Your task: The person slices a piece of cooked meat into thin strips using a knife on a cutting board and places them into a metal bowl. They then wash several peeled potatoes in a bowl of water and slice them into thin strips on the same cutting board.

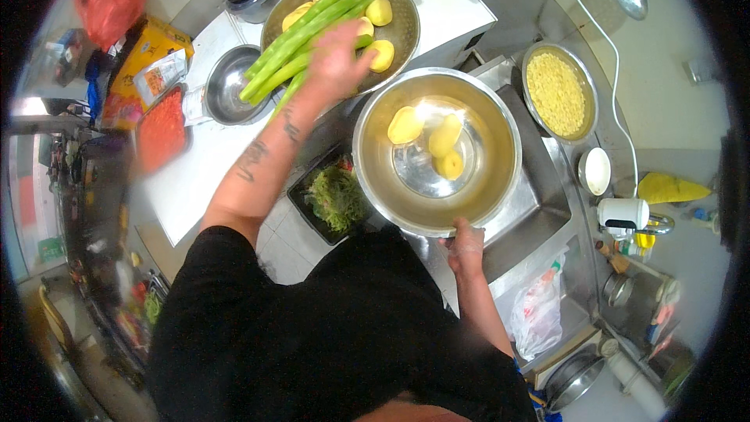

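My left hand (340, 61), blurred, reaches over a wide metal colander (410, 29) that holds peeled potatoes (379, 11) and several long green vegetable stalks (316, 23). Its thumb is beside one potato (382, 56); whether the fingers grip anything cannot be told. My right hand (466, 244) grips the near rim of a large stainless steel bowl (375, 187), its fingers partly hidden. Inside that bowl lie three peeled yellow potatoes, one at the left (405, 125), one near the middle (445, 135) and one just below it (450, 164).
A metal sink (542, 217) lies under and right of the bowl. Behind it stands a basin of yellow chopped food (556, 94). On the white counter (187, 187) are a small steel bowl (237, 85) and a tray of red food (161, 132). A black crate of greens (334, 196) sits below.
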A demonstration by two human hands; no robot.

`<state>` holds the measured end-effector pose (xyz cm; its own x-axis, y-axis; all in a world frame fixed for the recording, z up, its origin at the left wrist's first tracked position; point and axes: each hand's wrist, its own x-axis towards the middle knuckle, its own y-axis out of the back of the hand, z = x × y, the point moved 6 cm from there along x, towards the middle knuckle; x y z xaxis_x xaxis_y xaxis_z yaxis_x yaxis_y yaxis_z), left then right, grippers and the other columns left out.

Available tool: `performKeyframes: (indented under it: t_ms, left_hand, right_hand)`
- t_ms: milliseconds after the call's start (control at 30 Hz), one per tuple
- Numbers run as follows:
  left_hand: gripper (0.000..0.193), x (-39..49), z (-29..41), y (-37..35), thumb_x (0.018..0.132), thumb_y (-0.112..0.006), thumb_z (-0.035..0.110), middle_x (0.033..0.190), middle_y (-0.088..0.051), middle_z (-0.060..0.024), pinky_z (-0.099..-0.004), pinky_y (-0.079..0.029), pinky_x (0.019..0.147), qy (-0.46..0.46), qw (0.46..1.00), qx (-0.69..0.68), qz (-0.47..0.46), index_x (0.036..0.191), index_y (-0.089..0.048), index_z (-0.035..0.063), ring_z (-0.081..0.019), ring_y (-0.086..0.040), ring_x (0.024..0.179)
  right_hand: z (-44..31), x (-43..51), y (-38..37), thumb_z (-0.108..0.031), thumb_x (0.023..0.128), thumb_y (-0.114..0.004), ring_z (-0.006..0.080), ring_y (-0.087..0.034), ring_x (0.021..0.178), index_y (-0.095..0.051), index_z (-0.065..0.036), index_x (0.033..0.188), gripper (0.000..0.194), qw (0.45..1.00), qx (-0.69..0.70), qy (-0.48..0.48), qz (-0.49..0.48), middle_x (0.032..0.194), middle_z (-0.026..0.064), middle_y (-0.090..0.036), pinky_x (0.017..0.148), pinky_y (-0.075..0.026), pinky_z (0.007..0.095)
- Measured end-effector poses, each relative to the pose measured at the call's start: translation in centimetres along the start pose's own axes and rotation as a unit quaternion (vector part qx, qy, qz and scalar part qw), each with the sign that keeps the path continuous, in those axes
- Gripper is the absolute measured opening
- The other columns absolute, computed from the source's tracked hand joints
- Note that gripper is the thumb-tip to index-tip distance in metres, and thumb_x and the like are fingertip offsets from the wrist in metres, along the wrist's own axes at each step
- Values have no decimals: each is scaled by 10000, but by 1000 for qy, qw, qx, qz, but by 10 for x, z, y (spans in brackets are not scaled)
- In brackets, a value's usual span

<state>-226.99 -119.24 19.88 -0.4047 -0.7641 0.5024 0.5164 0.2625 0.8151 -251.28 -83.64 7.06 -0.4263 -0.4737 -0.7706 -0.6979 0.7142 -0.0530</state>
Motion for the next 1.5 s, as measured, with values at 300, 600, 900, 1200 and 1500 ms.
performKeyframes:
  t_ms: [300,600,900,1200,1500]
  left_hand:
    - [1239,-10,-140,35,699,-822,681,1454,-520,-302,-415,-416,1149,275,911,-52,-302,1544,-313,-68,-375,-528,1357]
    - [940,-10,-14,16,866,-680,451,1405,-533,-303,-455,-467,1093,155,910,88,-375,1576,-256,5,-411,-577,1269]
    - [724,-21,24,-27,929,-583,498,1410,-541,-289,-470,-502,1020,83,962,65,-253,1440,-478,-4,-410,-613,1201]
    - [557,10,-147,-6,895,-704,269,1376,-599,-201,-459,-436,1102,150,987,53,-24,1393,-565,62,-390,-567,1256]
    - [809,32,-195,-23,778,-770,575,1270,-658,-250,-451,-520,983,257,953,41,-157,1341,-598,19,-387,-647,1153]
  right_hand:
    - [-2,0,1,-101,885,-601,265,-675,694,-591,70,1155,319,999,-43,-15,8,983,164,-682,440,-516,326]
    - [5,3,3,-112,898,-602,256,-657,659,-590,52,1143,295,999,-42,-12,11,969,150,-667,445,-536,327]
    - [6,4,8,-120,905,-607,256,-652,661,-610,56,1078,247,999,-36,-17,3,966,150,-668,460,-535,338]
    - [-3,-2,2,-104,897,-591,263,-666,697,-594,68,1141,299,999,-47,3,4,1011,163,-670,466,-541,343]
    - [-1,1,3,-117,899,-597,257,-669,689,-586,119,1124,327,999,-29,2,-14,969,187,-679,475,-547,338]
